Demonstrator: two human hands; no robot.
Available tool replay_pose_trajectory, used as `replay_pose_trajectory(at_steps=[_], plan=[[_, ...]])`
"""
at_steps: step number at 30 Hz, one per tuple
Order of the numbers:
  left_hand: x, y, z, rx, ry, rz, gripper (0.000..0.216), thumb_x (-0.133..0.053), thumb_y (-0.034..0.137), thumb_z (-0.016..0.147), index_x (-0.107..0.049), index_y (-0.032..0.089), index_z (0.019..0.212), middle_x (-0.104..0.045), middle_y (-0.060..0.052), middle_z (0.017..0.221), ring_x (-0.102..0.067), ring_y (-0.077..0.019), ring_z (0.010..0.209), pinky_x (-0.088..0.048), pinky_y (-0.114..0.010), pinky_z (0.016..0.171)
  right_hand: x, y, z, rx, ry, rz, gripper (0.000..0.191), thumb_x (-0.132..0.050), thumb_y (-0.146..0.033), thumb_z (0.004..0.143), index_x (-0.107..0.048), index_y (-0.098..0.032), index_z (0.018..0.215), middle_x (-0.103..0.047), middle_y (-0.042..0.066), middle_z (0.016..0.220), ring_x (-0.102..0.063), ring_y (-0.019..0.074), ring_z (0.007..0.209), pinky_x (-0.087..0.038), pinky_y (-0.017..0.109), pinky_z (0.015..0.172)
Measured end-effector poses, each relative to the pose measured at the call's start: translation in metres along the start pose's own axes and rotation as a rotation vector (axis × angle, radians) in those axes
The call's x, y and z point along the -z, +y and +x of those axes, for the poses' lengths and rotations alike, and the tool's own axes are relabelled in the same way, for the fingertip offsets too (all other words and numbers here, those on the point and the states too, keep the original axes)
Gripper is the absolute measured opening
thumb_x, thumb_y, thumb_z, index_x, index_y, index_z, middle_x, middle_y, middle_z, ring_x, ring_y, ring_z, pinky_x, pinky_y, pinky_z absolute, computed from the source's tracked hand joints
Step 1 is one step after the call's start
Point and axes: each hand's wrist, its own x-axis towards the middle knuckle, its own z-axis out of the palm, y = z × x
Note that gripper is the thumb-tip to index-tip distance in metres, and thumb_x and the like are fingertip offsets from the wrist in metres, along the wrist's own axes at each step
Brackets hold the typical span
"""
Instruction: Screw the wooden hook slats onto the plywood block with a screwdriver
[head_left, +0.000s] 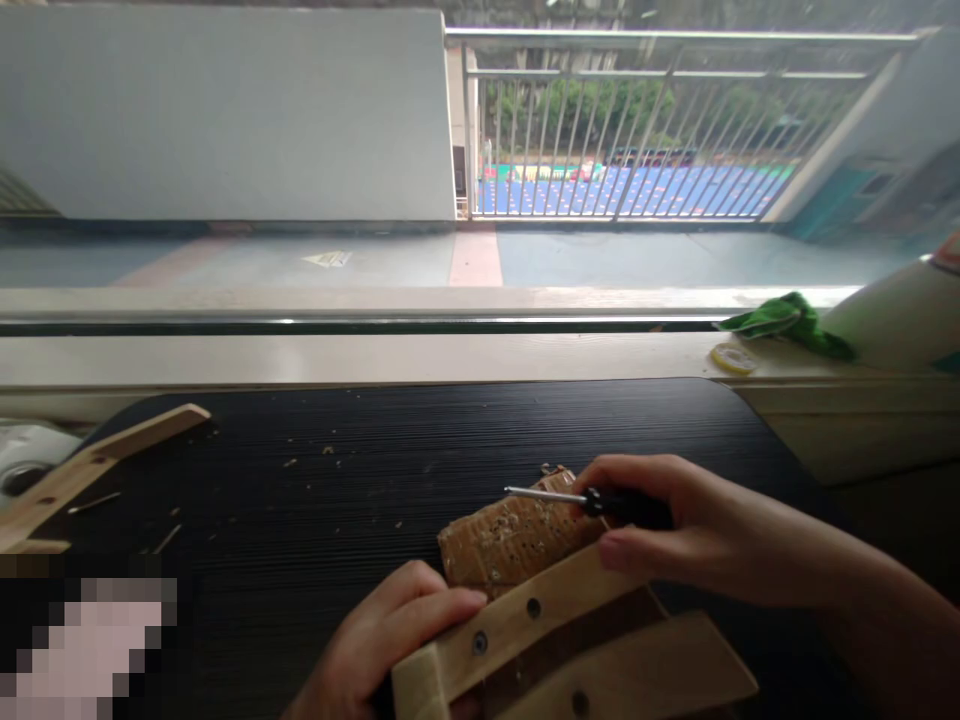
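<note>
Your left hand grips the wooden frame near its squared corner, fingers curled over the far bar, which probably keeps the piece steady at the near edge of the black table. Your right hand closes around a screwdriver, its dark handle running back into the palm and its bare metal shaft pointing left. The tip stands clear of the frame's recessed holes, over the cardboard pad. Your right thumb lies along the far bar's other end, so that hand seems to share in steadying the wood while keeping the tool ready to hand.

One recess by the left fingers shows what looks like a screw head; the next along the bar looks dark. The cardboard, pitted with holes, lies just beyond the frame, perhaps to spare the tabletop; whether the frame rests on it, you can't tell from here.

A second wooden piece lies well apart at the table's left edge, out of your working space. On the white windowsill, a green cloth sits beside a yellow-rimmed roll.
</note>
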Motion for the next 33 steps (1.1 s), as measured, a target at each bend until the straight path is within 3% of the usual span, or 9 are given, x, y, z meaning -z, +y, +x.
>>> replay_pose_trajectory(at_steps=[3,6,10,13,18,23,33], plan=[[0.000,0.002,0.001,-0.106,-0.015,0.024,0.049,-0.071,0.019,0.066,-0.059,0.037,0.110,-0.063,0.000,0.090,-0.062,-0.0174,0.079,-0.052,-0.023,0.070,0.006,-0.008,-0.013,0.018,0.134,-0.129,0.033,-0.050,-0.042,0.082,-0.056,-0.023,0.109,-0.061,0.001,0.092,-0.054,0.0149,0.079,-0.043,0.022,0.065],[-0.001,0.006,0.001,-0.153,-0.041,0.040,0.045,-0.066,0.014,0.070,-0.057,0.032,0.110,-0.060,0.000,0.092,-0.061,-0.0157,0.083,-0.050,-0.021,0.073,0.005,-0.023,-0.033,0.018,0.232,-0.301,0.030,-0.046,-0.042,0.084,-0.057,-0.024,0.105,-0.063,0.000,0.086,-0.054,0.0135,0.073,-0.041,0.021,0.062],[0.000,0.013,0.000,-0.103,-0.085,0.026,0.039,-0.063,0.011,0.072,-0.059,0.026,0.108,-0.058,-0.003,0.096,-0.059,-0.0173,0.088,-0.048,-0.024,0.078,-0.012,-0.051,-0.053,0.070,0.101,-0.544,0.021,-0.043,-0.032,0.086,-0.060,-0.026,0.097,-0.062,-0.003,0.074,-0.053,0.0112,0.062,-0.035,0.020,0.053],[0.001,0.017,0.000,-0.116,-0.080,0.006,0.034,-0.061,0.014,0.074,-0.060,0.021,0.107,-0.057,-0.004,0.092,-0.058,-0.0184,0.086,-0.048,-0.026,0.076,-0.028,-0.071,-0.057,0.139,0.144,-0.807,0.020,-0.042,-0.021,0.084,-0.061,-0.022,0.090,-0.065,0.000,0.077,-0.058,0.0137,0.069,-0.034,0.023,0.059],[0.001,0.018,-0.001,-0.158,-0.063,-0.005,0.030,-0.060,0.017,0.075,-0.061,0.019,0.105,-0.057,-0.005,0.090,-0.058,-0.0185,0.082,-0.047,-0.028,0.075,-0.041,-0.093,-0.051,0.109,0.087,-1.117,0.016,-0.047,-0.019,0.079,-0.062,-0.019,0.074,-0.066,0.003,0.072,-0.059,0.0158,0.067,-0.028,0.025,0.055],[0.000,0.016,-0.001,-0.175,-0.054,-0.020,0.028,-0.059,0.018,0.076,-0.061,0.018,0.104,-0.056,-0.004,0.087,-0.058,-0.0177,0.080,-0.047,-0.027,0.073,-0.043,-0.100,-0.041,0.151,0.022,-1.261,0.016,-0.048,-0.020,0.079,-0.064,-0.019,0.074,-0.065,0.003,0.069,-0.059,0.0147,0.061,-0.023,0.025,0.049],[-0.001,0.013,-0.001,-0.168,-0.056,-0.028,0.027,-0.058,0.017,0.077,-0.061,0.018,0.103,-0.055,-0.003,0.086,-0.056,-0.0172,0.079,-0.046,-0.026,0.072,-0.047,-0.125,-0.015,0.369,-0.277,-1.483,0.014,-0.055,-0.009,0.073,-0.062,-0.015,0.063,-0.063,0.002,0.061,-0.058,0.0142,0.057,-0.025,0.025,0.045]])
